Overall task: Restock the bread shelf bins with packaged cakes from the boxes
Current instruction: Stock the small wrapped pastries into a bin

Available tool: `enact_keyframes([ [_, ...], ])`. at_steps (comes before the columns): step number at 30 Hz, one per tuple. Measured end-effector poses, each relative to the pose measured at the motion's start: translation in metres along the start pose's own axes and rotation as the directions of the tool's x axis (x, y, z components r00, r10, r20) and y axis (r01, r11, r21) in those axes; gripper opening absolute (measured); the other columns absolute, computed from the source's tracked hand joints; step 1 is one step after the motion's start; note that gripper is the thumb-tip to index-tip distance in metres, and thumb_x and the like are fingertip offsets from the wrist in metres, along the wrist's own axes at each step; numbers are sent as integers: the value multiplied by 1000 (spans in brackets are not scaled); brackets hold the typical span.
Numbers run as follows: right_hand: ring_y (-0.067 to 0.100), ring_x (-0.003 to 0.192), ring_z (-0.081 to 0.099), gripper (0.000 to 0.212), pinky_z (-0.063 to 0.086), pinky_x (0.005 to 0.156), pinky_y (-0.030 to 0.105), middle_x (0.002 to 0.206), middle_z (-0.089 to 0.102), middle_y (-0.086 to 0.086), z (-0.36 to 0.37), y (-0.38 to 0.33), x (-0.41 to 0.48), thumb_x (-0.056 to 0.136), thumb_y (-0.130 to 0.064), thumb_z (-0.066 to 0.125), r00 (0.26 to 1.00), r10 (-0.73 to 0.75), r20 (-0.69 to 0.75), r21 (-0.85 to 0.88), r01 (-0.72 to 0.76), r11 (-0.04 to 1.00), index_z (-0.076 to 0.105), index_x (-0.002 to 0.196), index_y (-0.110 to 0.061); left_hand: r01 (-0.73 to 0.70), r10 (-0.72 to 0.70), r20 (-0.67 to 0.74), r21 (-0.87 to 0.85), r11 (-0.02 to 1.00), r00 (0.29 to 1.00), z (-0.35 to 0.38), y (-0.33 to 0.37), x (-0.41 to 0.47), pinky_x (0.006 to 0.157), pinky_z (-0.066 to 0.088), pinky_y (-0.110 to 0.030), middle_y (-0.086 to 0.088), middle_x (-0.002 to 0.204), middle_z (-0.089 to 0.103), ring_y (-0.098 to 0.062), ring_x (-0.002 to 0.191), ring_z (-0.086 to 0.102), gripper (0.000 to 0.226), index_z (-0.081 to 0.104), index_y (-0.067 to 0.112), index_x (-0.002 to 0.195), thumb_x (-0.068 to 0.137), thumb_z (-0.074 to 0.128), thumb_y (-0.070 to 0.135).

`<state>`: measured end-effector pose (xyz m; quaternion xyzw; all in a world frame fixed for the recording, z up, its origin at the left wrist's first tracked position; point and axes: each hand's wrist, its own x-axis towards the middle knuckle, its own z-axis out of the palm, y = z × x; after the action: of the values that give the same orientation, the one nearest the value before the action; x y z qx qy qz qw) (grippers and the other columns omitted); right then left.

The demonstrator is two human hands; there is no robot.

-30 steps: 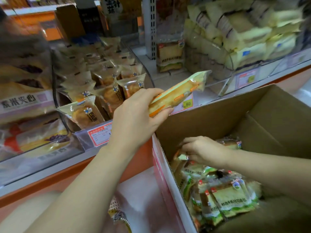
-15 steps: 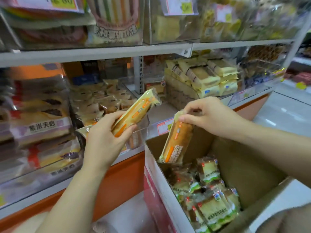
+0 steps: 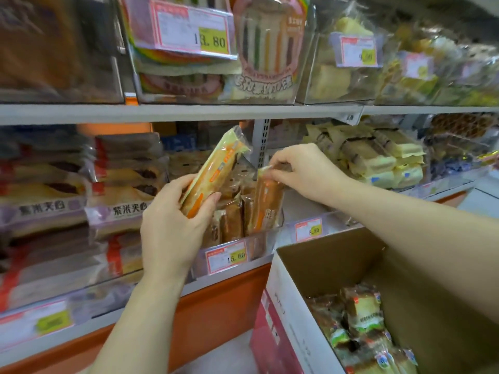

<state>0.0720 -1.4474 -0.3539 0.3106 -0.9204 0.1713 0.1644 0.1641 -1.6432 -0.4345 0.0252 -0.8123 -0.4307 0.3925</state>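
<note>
An upright cake (image 3: 266, 203) is pinched in the bin (image 3: 266, 240) by the right hand (image 3: 305, 171), a tilted cake (image 3: 216, 171) gripped above by the left hand (image 3: 172, 222); the box (image 3: 294, 300) is not emptied.

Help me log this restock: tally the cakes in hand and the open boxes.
Cakes in hand: 2 (left cake in left hand, right cake in right hand)
Open boxes: 1 (box)
Total: 3
</note>
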Motion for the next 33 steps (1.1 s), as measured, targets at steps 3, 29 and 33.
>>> enact_keyframes([
  [3,7,75,52,18,36,66,20,79,56,-7,13,1,8,90,-28,63,1000,-1,24,-58,2,998,71,93,-12,5,-5,-15,-20,1000,1000,0,1,3,79,47,-27,9,101,63,-9,92,57,37,63,20,116,83,71,35],
  [29,24,123,46,71,38,97,36,139,47,0,62,7,-6,85,-35,67,945,14,327,-466,149,872,29,145,-27,43,-43,9,-51,998,999,-1,-2,1,79,51,-21,18,103,59,-1,96,56,41,60,27,119,82,67,42],
  [33,22,133,34,69,28,107,37,146,39,0,62,15,-13,87,-37,64,931,38,363,-472,148,869,29,146,-28,53,-52,9,-46,998,999,-2,-3,1,79,52,-24,18,102,59,-4,96,57,41,60,26,119,82,69,41],
])
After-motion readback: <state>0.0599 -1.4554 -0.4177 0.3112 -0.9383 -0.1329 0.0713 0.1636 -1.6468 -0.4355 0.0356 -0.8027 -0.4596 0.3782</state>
